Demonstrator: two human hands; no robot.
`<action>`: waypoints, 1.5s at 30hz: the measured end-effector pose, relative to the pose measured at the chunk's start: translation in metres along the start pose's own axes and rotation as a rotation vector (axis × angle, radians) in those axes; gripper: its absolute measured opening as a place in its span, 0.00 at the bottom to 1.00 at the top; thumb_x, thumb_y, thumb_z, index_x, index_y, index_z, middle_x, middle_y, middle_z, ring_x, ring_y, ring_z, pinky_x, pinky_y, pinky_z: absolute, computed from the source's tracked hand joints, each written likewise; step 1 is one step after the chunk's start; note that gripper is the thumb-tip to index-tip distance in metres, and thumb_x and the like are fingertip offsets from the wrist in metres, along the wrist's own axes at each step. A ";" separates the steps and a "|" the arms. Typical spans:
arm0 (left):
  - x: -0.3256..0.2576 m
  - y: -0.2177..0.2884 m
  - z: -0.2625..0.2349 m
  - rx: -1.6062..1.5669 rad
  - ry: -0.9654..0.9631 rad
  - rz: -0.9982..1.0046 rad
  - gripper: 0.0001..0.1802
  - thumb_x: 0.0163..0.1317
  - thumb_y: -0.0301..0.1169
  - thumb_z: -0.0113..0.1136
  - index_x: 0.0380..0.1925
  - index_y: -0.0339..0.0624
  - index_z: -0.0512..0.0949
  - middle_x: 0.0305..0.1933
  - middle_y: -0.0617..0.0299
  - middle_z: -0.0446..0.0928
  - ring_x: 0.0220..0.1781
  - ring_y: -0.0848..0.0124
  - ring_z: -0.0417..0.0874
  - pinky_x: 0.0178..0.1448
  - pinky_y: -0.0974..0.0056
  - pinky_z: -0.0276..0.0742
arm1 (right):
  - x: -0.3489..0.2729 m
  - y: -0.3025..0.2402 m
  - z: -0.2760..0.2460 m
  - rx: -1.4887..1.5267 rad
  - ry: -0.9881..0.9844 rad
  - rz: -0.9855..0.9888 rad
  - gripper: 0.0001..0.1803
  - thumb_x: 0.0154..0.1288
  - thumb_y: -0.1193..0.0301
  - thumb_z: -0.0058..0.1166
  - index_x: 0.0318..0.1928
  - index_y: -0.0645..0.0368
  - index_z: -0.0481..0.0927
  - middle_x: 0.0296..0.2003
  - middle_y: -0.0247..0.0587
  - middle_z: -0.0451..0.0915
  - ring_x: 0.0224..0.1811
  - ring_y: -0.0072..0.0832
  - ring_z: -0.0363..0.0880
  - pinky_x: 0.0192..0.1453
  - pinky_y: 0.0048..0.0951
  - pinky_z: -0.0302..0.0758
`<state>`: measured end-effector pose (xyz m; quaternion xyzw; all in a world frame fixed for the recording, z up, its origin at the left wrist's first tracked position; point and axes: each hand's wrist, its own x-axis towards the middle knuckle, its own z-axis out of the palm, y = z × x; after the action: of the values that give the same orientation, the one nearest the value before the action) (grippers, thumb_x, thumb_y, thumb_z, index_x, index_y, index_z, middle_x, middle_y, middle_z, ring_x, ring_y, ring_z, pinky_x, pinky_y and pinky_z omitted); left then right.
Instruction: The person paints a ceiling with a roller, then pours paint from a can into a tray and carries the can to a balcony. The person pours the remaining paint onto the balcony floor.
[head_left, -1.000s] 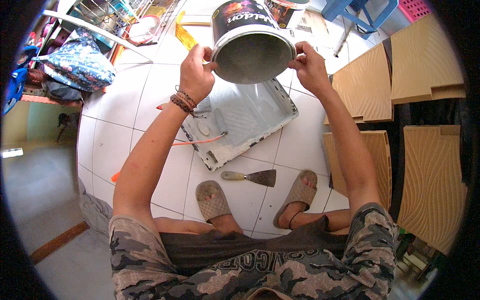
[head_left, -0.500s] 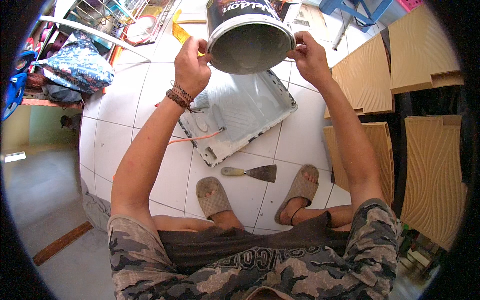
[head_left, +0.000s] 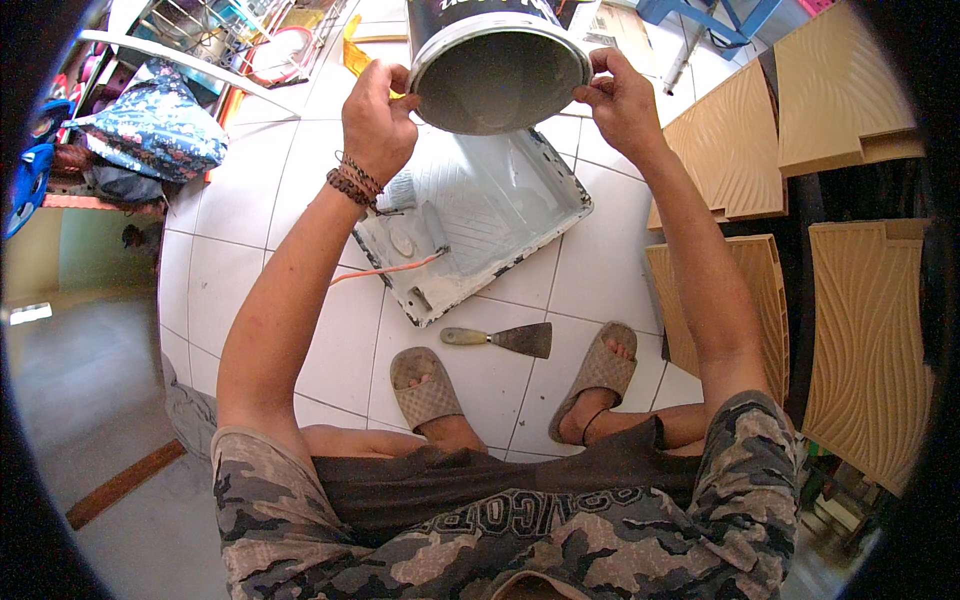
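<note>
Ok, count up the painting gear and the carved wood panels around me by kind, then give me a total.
Paint bucket, held by left hand and right hand: 1
Paint tray: 1
Roller in the tray: 1
Putty knife: 1
Carved wood panels: 4
Total: 8

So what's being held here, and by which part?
A paint bucket, tipped over the paint tray: left hand and right hand grip opposite sides of its rim.

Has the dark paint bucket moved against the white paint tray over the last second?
Yes. The dark paint bucket, held by both hands, has risen away from the white paint tray on the tiled floor, toward the picture's top edge.
</note>
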<state>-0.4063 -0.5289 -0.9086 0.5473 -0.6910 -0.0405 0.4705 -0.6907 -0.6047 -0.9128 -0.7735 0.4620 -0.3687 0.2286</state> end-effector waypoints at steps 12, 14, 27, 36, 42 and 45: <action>0.001 -0.002 -0.003 0.038 0.020 0.035 0.12 0.50 0.16 0.59 0.34 0.36 0.71 0.33 0.52 0.76 0.36 0.55 0.79 0.40 0.57 0.75 | 0.001 -0.009 -0.003 0.028 -0.021 0.031 0.15 0.56 0.81 0.59 0.44 0.59 0.73 0.37 0.49 0.82 0.42 0.39 0.85 0.44 0.35 0.79; 0.001 -0.001 -0.005 0.073 0.032 0.065 0.12 0.50 0.16 0.59 0.34 0.36 0.71 0.32 0.52 0.76 0.36 0.56 0.79 0.40 0.58 0.75 | 0.002 -0.009 -0.002 0.024 -0.027 0.039 0.15 0.56 0.81 0.59 0.44 0.58 0.73 0.37 0.49 0.82 0.42 0.39 0.85 0.44 0.35 0.79; 0.005 -0.001 -0.004 0.057 0.047 0.104 0.12 0.50 0.16 0.59 0.34 0.37 0.70 0.32 0.53 0.75 0.35 0.55 0.78 0.39 0.56 0.74 | 0.003 -0.008 -0.005 0.033 0.036 -0.011 0.15 0.56 0.84 0.56 0.44 0.59 0.74 0.36 0.46 0.83 0.41 0.36 0.85 0.43 0.34 0.79; 0.005 -0.002 -0.009 0.094 0.046 0.127 0.13 0.50 0.16 0.59 0.36 0.37 0.70 0.34 0.53 0.76 0.35 0.56 0.80 0.39 0.58 0.76 | 0.006 -0.010 -0.002 0.033 0.035 0.023 0.15 0.56 0.83 0.58 0.44 0.59 0.74 0.36 0.46 0.83 0.41 0.35 0.85 0.43 0.33 0.79; 0.005 -0.001 -0.013 0.066 0.057 0.104 0.12 0.50 0.17 0.59 0.34 0.38 0.70 0.33 0.54 0.75 0.35 0.55 0.78 0.39 0.57 0.74 | 0.008 -0.011 0.000 0.046 0.031 -0.026 0.15 0.57 0.82 0.58 0.45 0.58 0.74 0.36 0.44 0.83 0.39 0.32 0.85 0.42 0.31 0.80; 0.004 0.000 -0.014 0.071 0.057 0.105 0.12 0.50 0.17 0.59 0.34 0.37 0.70 0.33 0.53 0.75 0.35 0.55 0.78 0.39 0.57 0.75 | 0.008 -0.012 0.001 -0.013 0.035 -0.052 0.15 0.59 0.83 0.59 0.45 0.60 0.72 0.35 0.40 0.82 0.37 0.26 0.84 0.41 0.27 0.81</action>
<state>-0.3964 -0.5258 -0.8979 0.5276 -0.7062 0.0245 0.4715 -0.6808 -0.6059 -0.9020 -0.7802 0.4482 -0.3849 0.2057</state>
